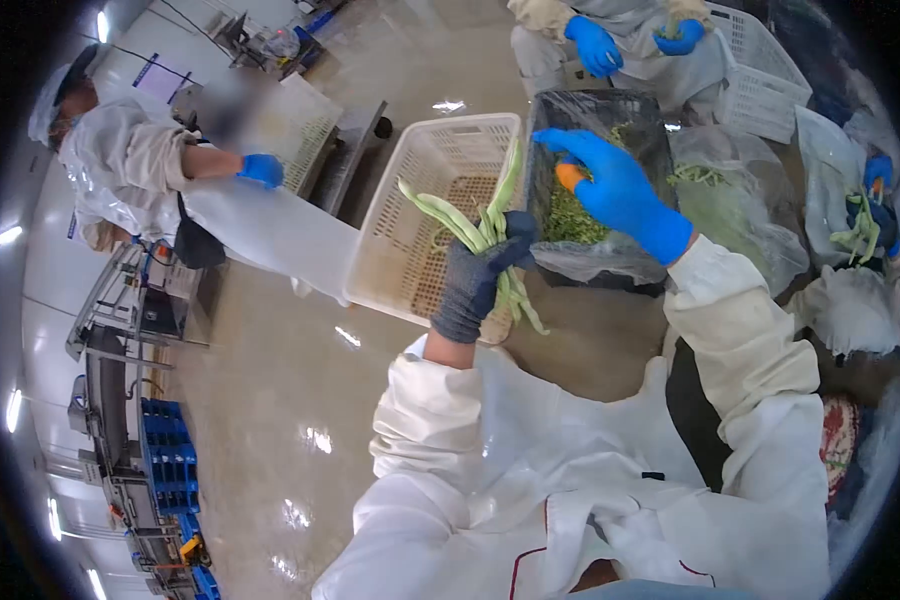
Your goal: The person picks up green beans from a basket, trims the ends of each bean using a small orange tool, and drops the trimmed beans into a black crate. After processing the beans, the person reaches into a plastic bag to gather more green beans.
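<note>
Several long flat green bean pods are bunched in my left hand, which wears a dark grey glove and has its fingers wrapped round them. The pods stick out above and below the fist, in front of a white plastic crate. My right hand, in a blue glove with an orange cover on one fingertip, is held with its fingers apart and nothing in it. Below it is a black crate lined with clear plastic, with small green pieces inside.
A person in white stands at the left beside a metal table. Another person's gloved hands show at the top. At the right are a clear plastic bag, another white crate and a further person's hand with green pods.
</note>
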Demonstrator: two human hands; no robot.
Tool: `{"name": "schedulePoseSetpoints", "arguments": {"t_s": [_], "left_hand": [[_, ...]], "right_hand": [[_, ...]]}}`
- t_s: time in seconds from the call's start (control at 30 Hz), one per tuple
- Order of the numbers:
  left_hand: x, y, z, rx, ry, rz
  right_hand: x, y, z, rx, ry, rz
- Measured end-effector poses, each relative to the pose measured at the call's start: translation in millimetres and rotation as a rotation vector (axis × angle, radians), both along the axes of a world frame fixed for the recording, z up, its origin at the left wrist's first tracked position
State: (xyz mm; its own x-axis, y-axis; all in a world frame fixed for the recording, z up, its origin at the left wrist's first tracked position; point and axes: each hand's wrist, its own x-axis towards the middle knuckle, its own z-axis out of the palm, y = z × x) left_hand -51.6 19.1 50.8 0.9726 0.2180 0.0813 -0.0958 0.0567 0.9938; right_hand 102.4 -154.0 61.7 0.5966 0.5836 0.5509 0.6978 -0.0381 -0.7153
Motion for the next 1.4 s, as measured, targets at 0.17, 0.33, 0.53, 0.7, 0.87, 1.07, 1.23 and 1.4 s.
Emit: {"name": "schedulePoseSetpoints", "arguments": {"t_s": [0.17, 0.33, 0.53, 0.7, 0.87, 1.07, 1.23, 1.4], "left_hand": [[-2, 1, -3, 0.028, 0.051, -0.081], [-2, 5, -5, 0.066, 0.120, -0.052], [1, 8, -12, 0.263, 0.176, 0.089], [4, 6, -15, 0.354, 0.162, 0.176], [0, -18, -6, -0.038, -0.027, 0.104], [-3, -1, -3, -0.225, -0.106, 0.240], [-10, 33, 0, -0.255, -0.029, 0.494], [-20, 28, 7, -0.349, -0.043, 0.214]], "right_hand": [[6, -1, 7, 0.014, -0.310, 0.049], [21, -8, -2, -0.319, -0.467, 0.038], [19, -11, -3, -0.346, -0.636, 0.008], [14, -7, -6, -0.315, -0.495, -0.012], [-5, 10, 2, 0.329, 0.537, 0.291], [-10, 20, -35, -0.152, 0.434, 0.349], [-22, 8, -45, -0.605, 0.169, 0.348], [-1, 9, -63, -0.579, -0.381, -0.142]]}}
